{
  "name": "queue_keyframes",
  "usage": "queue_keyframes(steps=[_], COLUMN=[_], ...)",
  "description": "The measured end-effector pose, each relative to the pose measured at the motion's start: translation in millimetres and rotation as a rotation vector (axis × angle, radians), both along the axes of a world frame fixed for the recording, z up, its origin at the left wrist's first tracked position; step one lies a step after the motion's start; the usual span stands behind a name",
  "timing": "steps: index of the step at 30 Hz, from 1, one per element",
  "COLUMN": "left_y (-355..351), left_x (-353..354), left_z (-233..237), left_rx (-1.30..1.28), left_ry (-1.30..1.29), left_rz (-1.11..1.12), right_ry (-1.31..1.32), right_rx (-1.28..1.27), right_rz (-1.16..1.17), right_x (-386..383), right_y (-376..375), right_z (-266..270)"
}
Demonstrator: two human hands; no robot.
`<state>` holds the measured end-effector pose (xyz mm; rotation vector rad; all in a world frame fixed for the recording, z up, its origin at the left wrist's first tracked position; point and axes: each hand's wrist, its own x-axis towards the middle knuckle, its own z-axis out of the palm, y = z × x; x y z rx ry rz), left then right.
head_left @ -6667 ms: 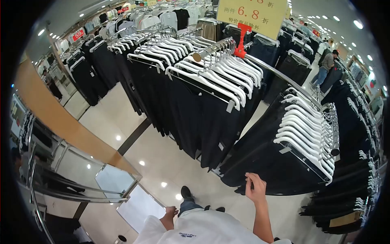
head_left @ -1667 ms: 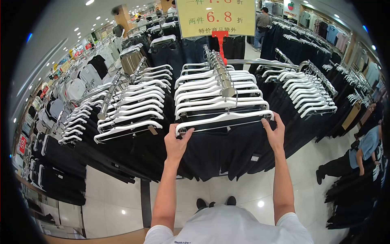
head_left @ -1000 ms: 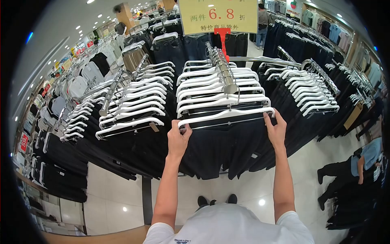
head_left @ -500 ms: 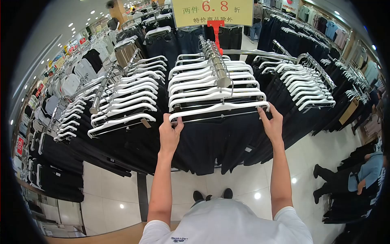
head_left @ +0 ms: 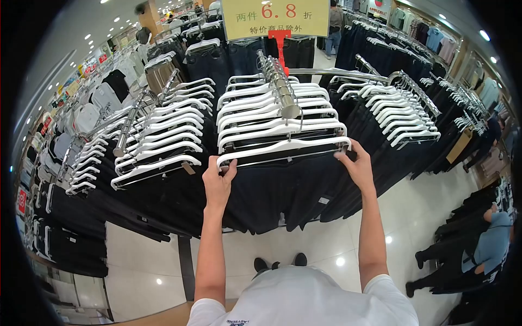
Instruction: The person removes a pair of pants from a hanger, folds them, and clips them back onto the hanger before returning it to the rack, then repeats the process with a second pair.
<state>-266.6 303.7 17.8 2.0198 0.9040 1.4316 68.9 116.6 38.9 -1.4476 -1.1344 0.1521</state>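
At the front of the middle rack hangs a white hanger (head_left: 284, 148) with dark trousers (head_left: 272, 190) clipped below it. My left hand (head_left: 218, 179) is closed around the hanger's left end, thumb and fingers at the clip. At its right end, my right hand (head_left: 357, 164) pinches the corner where the trousers are clipped. Behind it, several more white hangers line a metal rail (head_left: 284, 92). The hanger's hook is small, near the rail's end.
More racks of white hangers stand on the left (head_left: 157, 142) and right (head_left: 405, 113). A yellow sign (head_left: 276, 19) rises on a red clip (head_left: 281, 49) above the rail. A person in a blue top (head_left: 492, 236) is at the lower right.
The view has shifted slightly, so the racks and sign appear a little further left. Both hands remain at the hanger's ends. The person at the lower right has changed leg position.
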Motion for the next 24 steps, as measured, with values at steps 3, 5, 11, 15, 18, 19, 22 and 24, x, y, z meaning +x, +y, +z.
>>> queue_keyframes(steps=[3,5,11,15,18,19,22,24], left_y=[-2.2,-4.2,9.5,13.1,1.2,0.8,-5.2,-11.9], left_x=[-3.5,-3.8,-34.3,-36.5,-25.8,-28.1,-27.9,-28.6], left_z=[0.9,-9.6,-53.9,-60.6,-58.9,-70.2,-94.4,-101.9], left_rx=[0.079,-0.009,-0.431,-0.542,-0.477,-0.494,-0.595,-0.607], left_ry=[-0.103,-0.237,-0.289,-0.474,-0.385,-0.267,-0.147,-0.137], left_rz=[-0.042,-0.098,-0.189,-0.314,-0.343,-0.293,-0.267,-0.249], right_ry=[0.156,0.202,0.233,0.226,0.251,0.224,0.221,0.224], right_rx=[0.042,-0.028,-0.043,-0.032,-0.029,-0.057,-0.065,-0.041], right_rz=[0.168,0.218,0.272,0.304,0.25,0.235,0.221,0.231], right_x=[14.9,33.6,43.7,34.5,33.9,35.9,37.4,39.8], right_y=[-8.8,-18.3,-14.5,-14.7,-6.8,-6.3,-5.5,-3.5], right_z=[-5.7,-11.3,-13.2,-3.4,-7.1,-9.5,-10.3,-12.9])
